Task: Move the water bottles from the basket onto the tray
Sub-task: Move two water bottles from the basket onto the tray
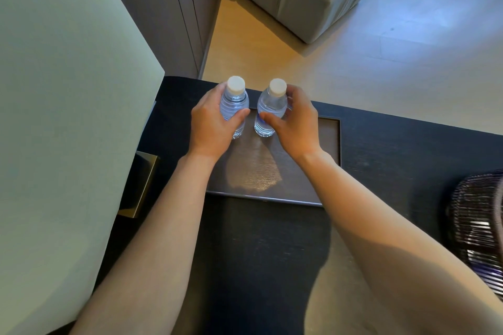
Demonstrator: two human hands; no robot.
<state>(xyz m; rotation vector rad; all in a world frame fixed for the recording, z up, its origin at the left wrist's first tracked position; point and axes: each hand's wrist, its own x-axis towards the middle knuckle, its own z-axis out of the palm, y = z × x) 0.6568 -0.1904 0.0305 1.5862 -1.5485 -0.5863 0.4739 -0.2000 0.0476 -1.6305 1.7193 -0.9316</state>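
Two clear water bottles with white caps stand upright side by side on the far part of a brown wooden tray (272, 179). My left hand (212, 125) is wrapped around the left bottle (234, 102). My right hand (294, 122) holds the right bottle (272, 107), thumb in front and fingers behind. The bottoms of both bottles rest on or just above the tray surface; I cannot tell which. A dark wire basket (479, 226) sits at the right edge of the view, partly cut off.
The tray lies on a dark wooden table (258, 253). A large pale lampshade (62, 117) fills the left side, with a brass lamp base (141, 182) under it. Beyond the table are a light floor and a grey upholstered seat (299, 0).
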